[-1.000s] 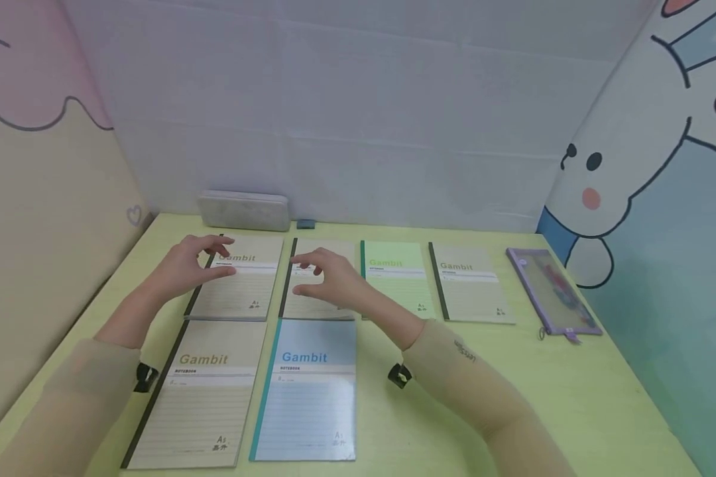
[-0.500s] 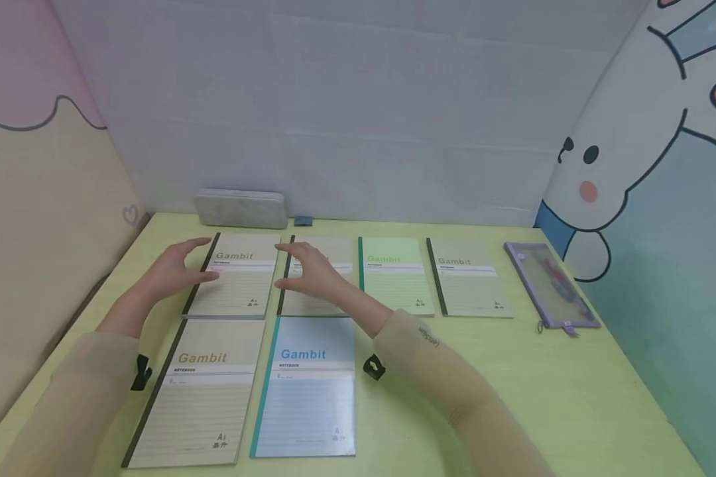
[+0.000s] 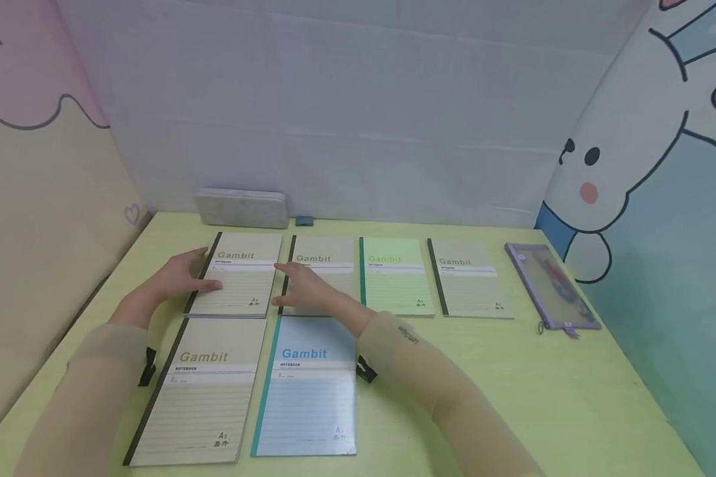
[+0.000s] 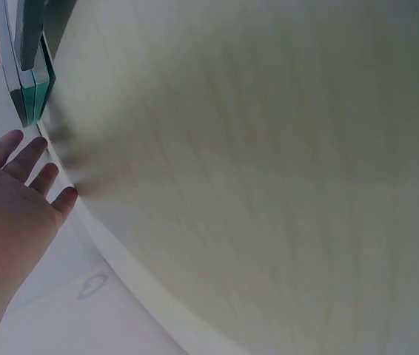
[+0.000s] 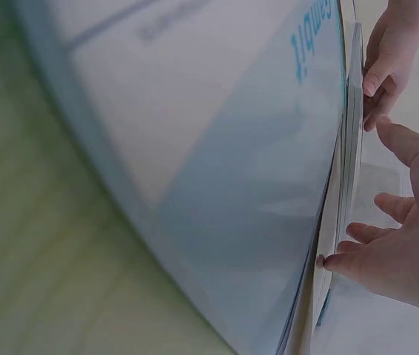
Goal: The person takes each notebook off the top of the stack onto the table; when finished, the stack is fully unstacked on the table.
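Observation:
My left hand (image 3: 176, 275) is at the black spine of the back-left beige Gambit notebook (image 3: 238, 285). Its thumb reaches over the cover while the other fingers lie along the spine side. At that notebook's right edge is my right hand (image 3: 306, 289), fingers spread, above a second beige notebook (image 3: 328, 252) that it partly covers. In the left wrist view, the fingers of the left hand (image 4: 17, 214) are spread beside a stack of notebooks (image 4: 28, 89). The right wrist view has the right hand (image 5: 394, 251) close to notebook edges; contact is hard to tell.
In front lie a larger beige notebook (image 3: 197, 404) and a blue notebook (image 3: 310, 404). Rightward are a green notebook (image 3: 396, 278), a grey-beige notebook (image 3: 471, 285) and a purple-edged zip pouch (image 3: 551, 285). A grey case (image 3: 241, 209) and small blue block (image 3: 304, 221) stand behind.
Both hands have come lower around the back-left notebook. The left hand shifted left to its spine and the right hand moved left to its right edge. The notebooks stay in place.

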`<move>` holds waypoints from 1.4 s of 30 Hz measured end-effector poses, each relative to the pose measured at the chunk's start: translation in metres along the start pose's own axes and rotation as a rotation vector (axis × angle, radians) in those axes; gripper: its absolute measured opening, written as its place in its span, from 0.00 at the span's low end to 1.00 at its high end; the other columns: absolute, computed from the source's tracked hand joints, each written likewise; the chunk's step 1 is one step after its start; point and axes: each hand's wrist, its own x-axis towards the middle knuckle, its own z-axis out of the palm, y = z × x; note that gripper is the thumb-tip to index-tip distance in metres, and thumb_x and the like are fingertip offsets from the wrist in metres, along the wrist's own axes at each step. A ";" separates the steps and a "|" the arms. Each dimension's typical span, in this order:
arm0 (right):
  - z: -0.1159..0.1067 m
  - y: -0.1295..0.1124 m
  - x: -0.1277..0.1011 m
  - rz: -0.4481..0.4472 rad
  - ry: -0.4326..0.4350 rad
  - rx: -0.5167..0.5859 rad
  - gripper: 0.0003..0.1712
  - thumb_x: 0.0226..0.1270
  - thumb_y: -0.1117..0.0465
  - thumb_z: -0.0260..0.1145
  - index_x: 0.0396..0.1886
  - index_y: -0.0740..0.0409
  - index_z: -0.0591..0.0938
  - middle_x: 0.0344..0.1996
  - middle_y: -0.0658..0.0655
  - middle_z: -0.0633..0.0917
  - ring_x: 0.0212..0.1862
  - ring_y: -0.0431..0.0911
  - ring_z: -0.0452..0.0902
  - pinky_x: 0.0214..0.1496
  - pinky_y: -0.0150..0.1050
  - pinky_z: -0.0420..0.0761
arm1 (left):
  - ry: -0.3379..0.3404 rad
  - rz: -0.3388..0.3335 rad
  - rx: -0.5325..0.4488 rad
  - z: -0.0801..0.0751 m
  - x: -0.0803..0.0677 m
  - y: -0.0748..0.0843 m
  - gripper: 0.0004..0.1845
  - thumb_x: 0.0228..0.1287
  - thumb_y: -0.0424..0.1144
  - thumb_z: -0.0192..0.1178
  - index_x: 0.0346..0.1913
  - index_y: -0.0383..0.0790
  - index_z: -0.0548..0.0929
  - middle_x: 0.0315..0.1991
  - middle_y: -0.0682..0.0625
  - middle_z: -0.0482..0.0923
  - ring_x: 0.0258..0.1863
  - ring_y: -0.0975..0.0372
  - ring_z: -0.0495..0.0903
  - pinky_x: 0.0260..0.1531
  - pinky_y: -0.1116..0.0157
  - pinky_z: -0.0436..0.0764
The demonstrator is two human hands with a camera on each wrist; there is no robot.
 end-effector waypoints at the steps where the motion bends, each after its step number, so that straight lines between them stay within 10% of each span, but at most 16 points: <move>1: 0.001 0.001 0.001 0.001 -0.001 -0.005 0.45 0.60 0.44 0.67 0.73 0.49 0.58 0.72 0.56 0.59 0.74 0.50 0.48 0.72 0.43 0.54 | -0.005 -0.006 0.004 0.000 0.000 -0.001 0.63 0.47 0.63 0.68 0.71 0.23 0.45 0.68 0.23 0.47 0.68 0.32 0.46 0.63 0.37 0.51; 42: 0.010 -0.005 0.013 -0.005 -0.039 -0.139 0.46 0.58 0.40 0.66 0.72 0.48 0.60 0.72 0.54 0.59 0.74 0.50 0.48 0.73 0.52 0.49 | -0.016 0.007 -0.017 -0.005 0.006 -0.004 0.56 0.50 0.59 0.68 0.70 0.26 0.53 0.69 0.25 0.49 0.67 0.32 0.47 0.62 0.37 0.52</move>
